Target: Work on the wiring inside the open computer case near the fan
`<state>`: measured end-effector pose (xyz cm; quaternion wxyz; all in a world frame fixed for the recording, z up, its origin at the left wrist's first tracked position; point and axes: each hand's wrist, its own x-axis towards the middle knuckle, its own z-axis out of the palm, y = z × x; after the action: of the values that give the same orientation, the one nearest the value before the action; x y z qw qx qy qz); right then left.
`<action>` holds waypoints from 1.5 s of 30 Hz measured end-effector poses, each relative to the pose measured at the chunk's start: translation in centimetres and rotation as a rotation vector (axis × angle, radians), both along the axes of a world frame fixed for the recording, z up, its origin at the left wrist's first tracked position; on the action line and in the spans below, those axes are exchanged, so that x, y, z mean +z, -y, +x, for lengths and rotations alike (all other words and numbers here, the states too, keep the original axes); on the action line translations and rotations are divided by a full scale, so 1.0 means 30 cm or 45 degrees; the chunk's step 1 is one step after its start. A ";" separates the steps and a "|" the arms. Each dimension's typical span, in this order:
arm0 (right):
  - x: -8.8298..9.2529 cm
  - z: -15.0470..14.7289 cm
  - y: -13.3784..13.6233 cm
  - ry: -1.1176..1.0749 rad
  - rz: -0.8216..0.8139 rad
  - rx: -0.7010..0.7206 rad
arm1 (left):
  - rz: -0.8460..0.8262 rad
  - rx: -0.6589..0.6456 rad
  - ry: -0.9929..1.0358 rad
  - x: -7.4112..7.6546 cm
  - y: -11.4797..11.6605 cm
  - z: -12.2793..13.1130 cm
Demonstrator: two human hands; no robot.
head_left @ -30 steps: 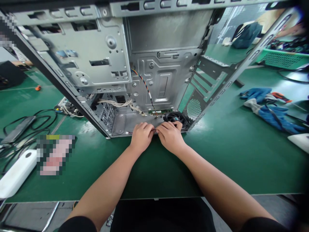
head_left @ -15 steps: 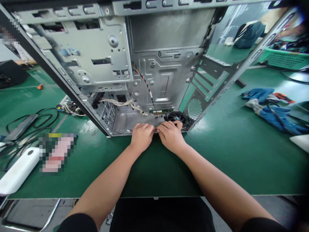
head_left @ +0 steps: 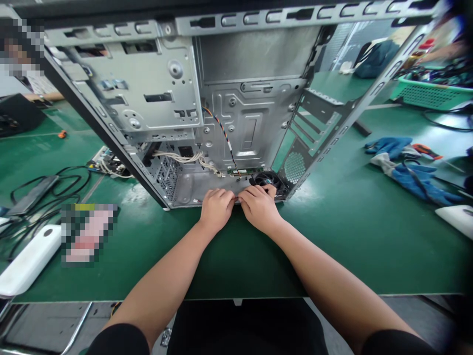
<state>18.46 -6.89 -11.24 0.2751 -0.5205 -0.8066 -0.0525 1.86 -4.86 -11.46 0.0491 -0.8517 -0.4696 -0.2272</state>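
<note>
An open metal computer case (head_left: 254, 59) stands on the green table. Low inside it are a black fan (head_left: 266, 181), a green circuit board strip (head_left: 244, 171), white cables (head_left: 181, 157) and a twisted multicoloured cable (head_left: 223, 130). My left hand (head_left: 218, 209) is at the case's near bottom edge, fingers bent together. Close beside it, my right hand (head_left: 260, 207) is also closed, just in front of the fan. The fingertips of both hands meet around something small and thin that I cannot make out.
On the green table (head_left: 354, 246), blue gloves (head_left: 414, 170) and a green basket (head_left: 432, 93) are at the right. Black cables (head_left: 70, 180), a white object (head_left: 31, 259) and electronic parts (head_left: 105, 162) are at the left. Another person's arm (head_left: 46, 96) shows at the far left.
The view has shifted slightly, so the case's top appears lower and tilted differently. Both hands keep nearly the same place and closed pose.
</note>
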 end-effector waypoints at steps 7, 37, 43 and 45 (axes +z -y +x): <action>-0.005 0.000 -0.003 -0.002 0.016 -0.003 | -0.021 0.003 -0.038 0.017 0.006 0.009; 0.004 -0.003 0.002 0.007 0.025 -0.021 | -0.025 -0.020 0.016 0.012 0.009 0.009; 0.003 -0.005 0.001 0.011 0.052 -0.032 | 0.009 -0.032 0.034 0.003 0.007 0.005; 0.001 -0.005 0.001 0.005 0.057 -0.030 | 0.016 -0.024 0.052 -0.001 0.007 0.004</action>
<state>18.32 -6.93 -11.22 0.2845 -0.5236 -0.7996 -0.0748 1.99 -5.06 -11.49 0.0426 -0.8510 -0.4612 -0.2477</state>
